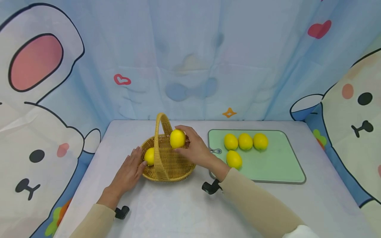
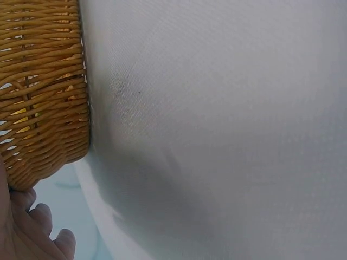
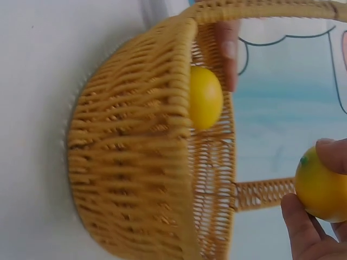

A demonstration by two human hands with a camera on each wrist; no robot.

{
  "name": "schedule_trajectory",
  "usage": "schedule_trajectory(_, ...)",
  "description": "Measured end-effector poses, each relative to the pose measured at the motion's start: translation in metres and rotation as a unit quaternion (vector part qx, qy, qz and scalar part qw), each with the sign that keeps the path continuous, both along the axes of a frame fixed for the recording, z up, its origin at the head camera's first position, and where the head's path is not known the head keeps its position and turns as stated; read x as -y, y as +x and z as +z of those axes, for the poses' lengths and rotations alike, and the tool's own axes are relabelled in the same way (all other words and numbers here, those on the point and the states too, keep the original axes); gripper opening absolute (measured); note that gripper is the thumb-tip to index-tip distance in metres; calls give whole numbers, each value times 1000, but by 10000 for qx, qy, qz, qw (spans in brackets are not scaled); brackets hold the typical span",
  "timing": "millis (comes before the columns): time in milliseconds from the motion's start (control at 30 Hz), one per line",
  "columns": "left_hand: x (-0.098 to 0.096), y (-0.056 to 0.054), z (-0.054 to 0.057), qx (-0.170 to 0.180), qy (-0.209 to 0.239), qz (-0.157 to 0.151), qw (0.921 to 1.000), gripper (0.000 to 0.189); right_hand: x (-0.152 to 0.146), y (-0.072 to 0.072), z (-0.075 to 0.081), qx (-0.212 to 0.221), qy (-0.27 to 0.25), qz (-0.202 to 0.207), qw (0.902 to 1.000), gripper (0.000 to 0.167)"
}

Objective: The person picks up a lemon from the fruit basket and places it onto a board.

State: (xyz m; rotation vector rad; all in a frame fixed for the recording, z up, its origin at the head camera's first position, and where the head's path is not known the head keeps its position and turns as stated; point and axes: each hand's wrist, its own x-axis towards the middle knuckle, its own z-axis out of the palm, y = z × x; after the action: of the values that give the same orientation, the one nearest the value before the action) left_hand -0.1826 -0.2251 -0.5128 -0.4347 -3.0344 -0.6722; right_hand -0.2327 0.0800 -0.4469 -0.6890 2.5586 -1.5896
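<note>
My right hand [image 1: 197,147] pinches a yellow lemon [image 1: 177,138] between thumb and fingers, above the right half of the wicker basket [image 1: 175,165]. Its green tip shows in the right wrist view, where the held lemon [image 3: 320,187] is apart from the basket. Another lemon [image 1: 149,156] lies inside the basket at the left, partly behind the arched handle [image 1: 159,155]. My left hand [image 1: 128,173] rests against the basket's left side with its fingers fairly straight. In the left wrist view, fingers [image 2: 40,216] touch the basket's woven wall [image 2: 43,92].
To the right lies a pale green cutting board [image 1: 271,168] with a grey edge. Several lemons are on it: three in a back row [image 1: 245,141] and one lemon [image 1: 234,160] nearer the front. A white cloth [image 1: 178,211] covers the table; a printed curtain [image 1: 190,59] hangs behind.
</note>
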Motion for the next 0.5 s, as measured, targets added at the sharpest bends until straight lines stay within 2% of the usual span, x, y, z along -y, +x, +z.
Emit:
schedule_trajectory(333,-1,0,2,-52,-173,7,9998,70,-41,6,14,339,-432,34,9985,84)
schedule_trajectory(500,0,0,0,-167,-298,-36,9994,69,-65,10,23,499,-468,-106,9976,85)
